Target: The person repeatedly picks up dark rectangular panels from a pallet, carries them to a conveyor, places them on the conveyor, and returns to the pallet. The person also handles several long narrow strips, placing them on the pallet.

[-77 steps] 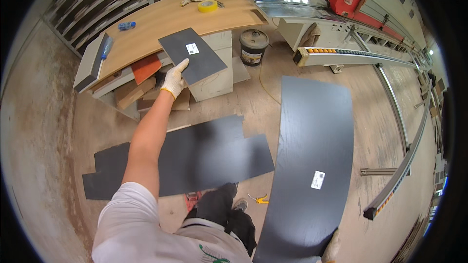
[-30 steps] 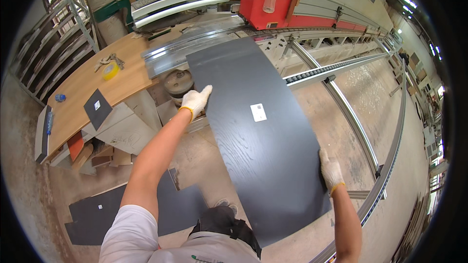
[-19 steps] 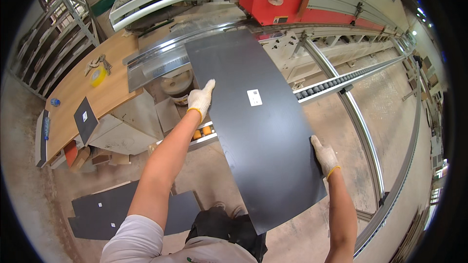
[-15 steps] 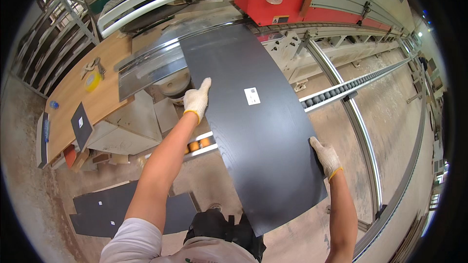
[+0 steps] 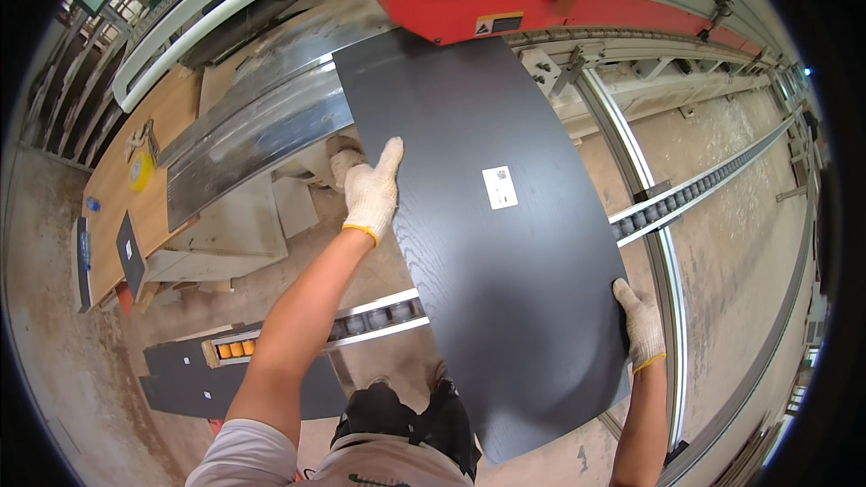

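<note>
A large dark grey wood-grain board stretches from near my body to the machine, with a white label on its upper face. My left hand, in a white knit glove with a yellow cuff, grips the board's left edge, thumb on top and fingers out of sight below. At the right edge, my right hand, gloved alike, holds on with its fingers partly hidden. The board's far end lies over the metal bed, beneath the red machine housing.
Roller rails run out on both sides of the board. To the left, a wooden table bears a yellow tape roll and a small dark panel. More dark boards lie low at the left. A storage rack stands behind.
The board and both hands have come closer to the machine, whose red housing now looms larger at the top. Both hands keep their grip on the edges.
</note>
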`<state>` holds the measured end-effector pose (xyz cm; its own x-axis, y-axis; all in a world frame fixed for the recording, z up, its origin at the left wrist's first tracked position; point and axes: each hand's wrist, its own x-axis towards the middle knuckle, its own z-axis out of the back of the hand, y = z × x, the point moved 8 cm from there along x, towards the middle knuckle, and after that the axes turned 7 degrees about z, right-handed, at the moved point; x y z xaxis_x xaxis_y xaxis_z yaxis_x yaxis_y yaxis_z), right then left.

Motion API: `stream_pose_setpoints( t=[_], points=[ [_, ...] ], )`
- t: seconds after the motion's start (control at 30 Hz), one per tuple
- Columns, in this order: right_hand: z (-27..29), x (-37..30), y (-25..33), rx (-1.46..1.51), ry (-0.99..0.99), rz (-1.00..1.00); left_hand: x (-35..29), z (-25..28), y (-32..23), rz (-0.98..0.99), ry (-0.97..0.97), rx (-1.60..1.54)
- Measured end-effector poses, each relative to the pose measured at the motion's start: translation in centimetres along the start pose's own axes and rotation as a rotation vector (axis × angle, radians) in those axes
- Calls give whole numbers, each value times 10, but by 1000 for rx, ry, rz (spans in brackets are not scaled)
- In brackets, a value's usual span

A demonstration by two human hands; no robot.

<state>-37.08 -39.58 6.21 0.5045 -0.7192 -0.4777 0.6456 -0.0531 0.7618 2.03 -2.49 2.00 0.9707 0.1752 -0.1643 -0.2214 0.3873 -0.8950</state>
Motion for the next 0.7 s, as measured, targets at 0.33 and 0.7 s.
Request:
stream_pose_setpoints(
  t=[0.33,0.7],
  points=[
    [75,16,43,-589,-244,189,-15,-100,-22,107,133,1],
    [-134,-298,-23,-417,119,1317,-257,-4,-41,-1025,264,630]
  ],
)
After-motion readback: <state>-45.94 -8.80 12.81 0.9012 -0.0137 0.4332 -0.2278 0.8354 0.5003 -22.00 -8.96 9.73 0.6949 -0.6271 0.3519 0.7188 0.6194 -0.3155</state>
